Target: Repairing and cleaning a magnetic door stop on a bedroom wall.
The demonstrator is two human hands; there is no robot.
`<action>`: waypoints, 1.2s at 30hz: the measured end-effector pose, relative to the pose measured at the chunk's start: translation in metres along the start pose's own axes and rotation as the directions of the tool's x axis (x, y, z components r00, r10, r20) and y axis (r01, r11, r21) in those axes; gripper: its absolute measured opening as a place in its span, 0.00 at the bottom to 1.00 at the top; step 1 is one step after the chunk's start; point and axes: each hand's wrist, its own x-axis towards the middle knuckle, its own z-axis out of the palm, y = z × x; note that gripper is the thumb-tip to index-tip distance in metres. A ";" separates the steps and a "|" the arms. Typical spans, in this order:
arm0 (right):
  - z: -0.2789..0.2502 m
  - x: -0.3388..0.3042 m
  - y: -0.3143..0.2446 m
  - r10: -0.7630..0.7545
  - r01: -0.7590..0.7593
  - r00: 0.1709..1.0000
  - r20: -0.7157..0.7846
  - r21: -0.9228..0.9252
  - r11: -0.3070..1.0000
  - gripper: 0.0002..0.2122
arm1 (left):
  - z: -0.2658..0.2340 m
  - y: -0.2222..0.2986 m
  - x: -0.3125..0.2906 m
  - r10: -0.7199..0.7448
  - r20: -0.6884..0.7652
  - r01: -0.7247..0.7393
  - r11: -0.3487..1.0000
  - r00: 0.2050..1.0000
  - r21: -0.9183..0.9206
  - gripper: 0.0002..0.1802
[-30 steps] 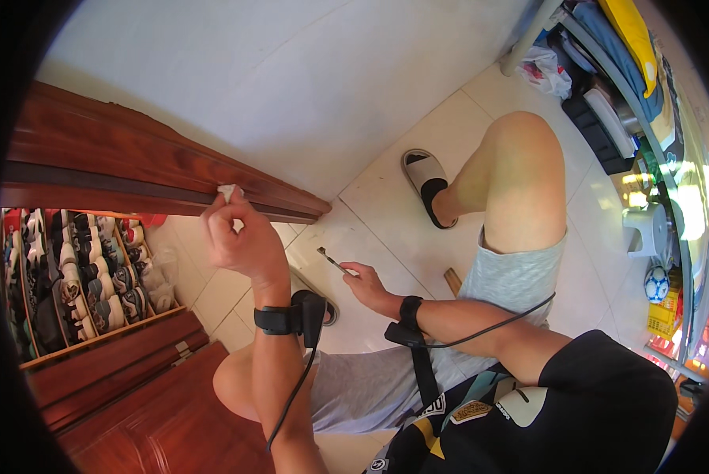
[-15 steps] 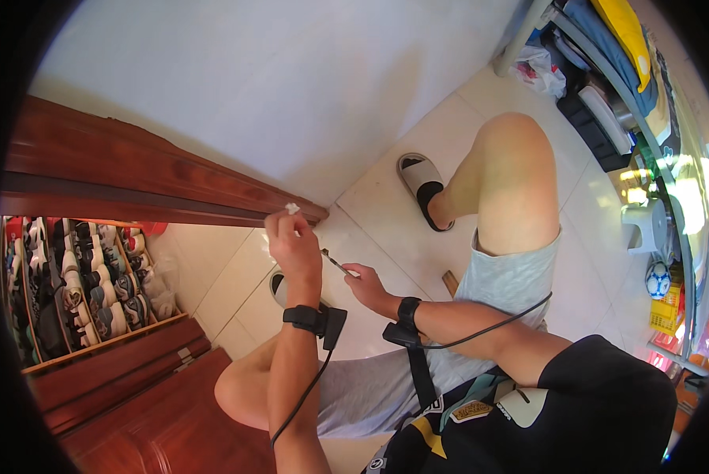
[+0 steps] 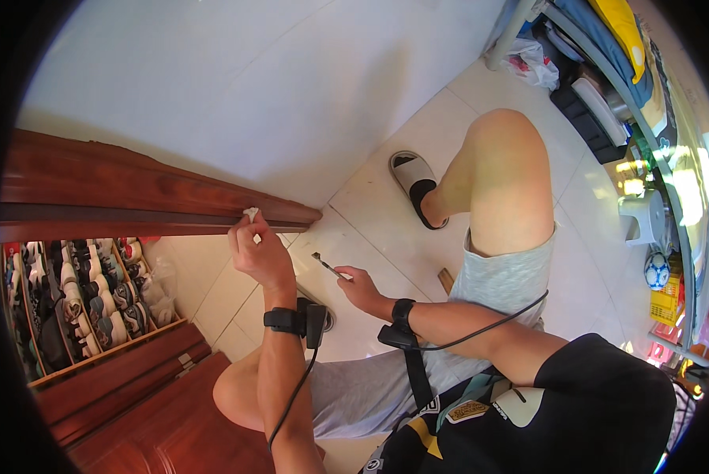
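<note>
Here, the left hand was the one nearer to the frame, the red-brown wood along the white wall. The wad, small and white, was at the far end of this hand, between the tips of its fingers, which were pinched together on it. It was at the near side of the frame, somewhat left of the frame's right end, and it seemed to touch the wood, although I could not be fully sure. Being crumpled, the wad had no clear long axis; a part of it stuck out beyond the fingers, to the far side. The frame had its long axis from left to right, and its right end came slightly nearer.

The right hand was to the right of the left one and a little nearer. Its fingers were closed on the handle of the brush. From these fingers the brush went out to the far left, over the floor, so its long axis was slanting. Its dark tip pointed to the space just right of the left hand, apart from this hand and from the frame.
</note>
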 end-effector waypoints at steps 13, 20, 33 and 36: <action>-0.007 -0.003 -0.015 0.019 -0.019 0.998 -0.055 0.001 1.000 0.16 | 0.017 -0.014 -0.059 -0.011 0.396 0.047 0.996 0.918 -0.082 0.08; -0.001 -0.004 -0.005 -0.026 0.028 0.997 -0.074 0.017 0.999 0.15 | 0.013 -0.011 -0.037 0.048 0.266 -0.031 0.997 0.963 -0.069 0.08; 0.011 -0.008 -0.037 0.023 -0.009 0.990 -0.136 0.098 0.995 0.16 | -0.002 0.023 -0.034 0.001 0.418 0.016 0.999 0.908 -0.038 0.10; 0.012 -0.008 -0.049 0.076 -0.042 0.977 -0.200 0.169 0.985 0.17 | -0.038 0.041 -0.027 -0.119 0.427 0.194 0.972 0.896 -0.136 0.13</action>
